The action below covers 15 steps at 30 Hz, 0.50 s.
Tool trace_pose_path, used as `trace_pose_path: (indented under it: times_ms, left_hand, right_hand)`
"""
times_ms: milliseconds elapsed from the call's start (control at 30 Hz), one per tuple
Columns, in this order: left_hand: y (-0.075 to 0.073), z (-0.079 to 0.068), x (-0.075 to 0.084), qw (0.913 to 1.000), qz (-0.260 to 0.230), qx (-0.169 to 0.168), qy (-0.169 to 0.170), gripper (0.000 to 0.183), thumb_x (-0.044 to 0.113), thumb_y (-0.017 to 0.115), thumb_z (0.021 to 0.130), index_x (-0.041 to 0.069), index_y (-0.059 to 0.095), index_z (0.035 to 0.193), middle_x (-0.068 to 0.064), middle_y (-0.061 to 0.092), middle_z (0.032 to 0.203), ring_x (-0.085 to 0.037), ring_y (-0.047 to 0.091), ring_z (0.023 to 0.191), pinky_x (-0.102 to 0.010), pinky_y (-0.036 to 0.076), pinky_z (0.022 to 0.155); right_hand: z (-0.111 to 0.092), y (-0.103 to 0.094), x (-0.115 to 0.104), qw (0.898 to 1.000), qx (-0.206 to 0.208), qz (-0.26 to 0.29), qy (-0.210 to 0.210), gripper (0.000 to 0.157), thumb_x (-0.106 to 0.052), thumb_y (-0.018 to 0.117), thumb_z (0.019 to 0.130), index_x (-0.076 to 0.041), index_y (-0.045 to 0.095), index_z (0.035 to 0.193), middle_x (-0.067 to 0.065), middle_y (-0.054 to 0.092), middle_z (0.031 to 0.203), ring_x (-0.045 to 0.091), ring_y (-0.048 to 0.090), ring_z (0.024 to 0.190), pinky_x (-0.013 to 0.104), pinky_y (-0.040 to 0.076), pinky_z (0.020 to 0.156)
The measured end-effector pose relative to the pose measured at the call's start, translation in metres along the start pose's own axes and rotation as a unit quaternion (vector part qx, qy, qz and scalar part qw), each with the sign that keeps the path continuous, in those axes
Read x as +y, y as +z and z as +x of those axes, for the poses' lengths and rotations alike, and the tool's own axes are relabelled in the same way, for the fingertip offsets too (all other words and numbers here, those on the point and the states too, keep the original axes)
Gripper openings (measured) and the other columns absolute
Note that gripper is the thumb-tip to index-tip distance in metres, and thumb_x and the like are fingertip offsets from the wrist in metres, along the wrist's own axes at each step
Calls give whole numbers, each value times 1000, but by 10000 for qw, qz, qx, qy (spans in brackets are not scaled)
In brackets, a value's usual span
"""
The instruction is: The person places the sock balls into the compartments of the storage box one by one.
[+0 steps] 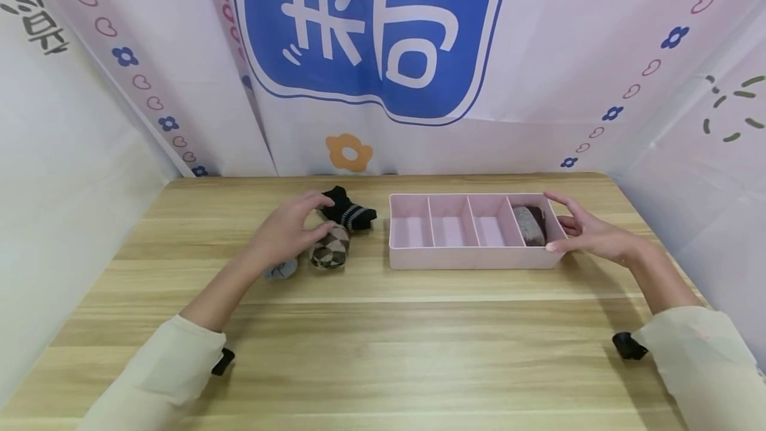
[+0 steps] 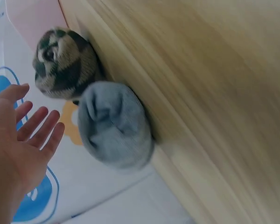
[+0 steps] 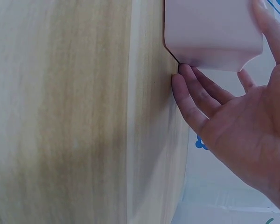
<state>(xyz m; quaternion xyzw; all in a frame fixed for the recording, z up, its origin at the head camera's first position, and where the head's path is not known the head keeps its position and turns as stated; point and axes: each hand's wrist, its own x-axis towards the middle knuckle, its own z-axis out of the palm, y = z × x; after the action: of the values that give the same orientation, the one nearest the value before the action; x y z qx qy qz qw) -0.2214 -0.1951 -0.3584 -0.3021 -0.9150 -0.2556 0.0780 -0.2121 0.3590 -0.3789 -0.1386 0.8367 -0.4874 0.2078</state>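
1. Light wood-grained tabletop (image 1: 371, 351) below, white printed fabric backdrop (image 1: 538, 118) with a blue emblem behind, and we're on!
2. Left hand (image 1: 287, 226): fingers loose and parted, nothing gripped! They hover over the bundles; whether a fingertip brushes the black one, I can't tell.
3. Over to the right hand (image 1: 592, 237): thumb on the front corner, index finger at the back corner, grasping the end of a long pink plastic divider box (image 1: 469, 259).
4. Right by the left fingers: a black rolled fabric bundle with pale stripes (image 1: 357, 216), a brown-and-beige checked knit bundle (image 1: 331, 249) in front of it, and a grey-blue rolled fabric bundle (image 1: 281, 270) under the wrist, all left of the box.
5. Inside that box, four compartments in a row, and the rightmost holds a grey-and-dark-brown fabric bundle (image 1: 529, 226)!
6. Farther out, pale sleeves (image 1: 173, 358) cover both forearms.
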Motion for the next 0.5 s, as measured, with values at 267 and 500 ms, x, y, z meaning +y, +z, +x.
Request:
trace_pose_path:
  times_ms: [267,500]
  left_hand:
    - [-16,-10,-23,9955,-303,-826,-347,37,10,72,97,-8,64,128,-25,66,126,-42,60,118,-58,52,98]
    - [-24,-19,-35,9934,-333,-1056,-302,38,6,73,94,-11,63,127,-27,65,126,-44,60,115,-60,51,99]
  right_hand:
    - [0,0,0,10000,-2,-19,12,106,-8,72,93,-19,-5,166,43,11,161,62,14,148,12,43,91]
    - [1,-1,0,10000,-4,-62,19,106,-8,72,93,-19,-5,166,43,11,161,62,14,148,12,43,91]
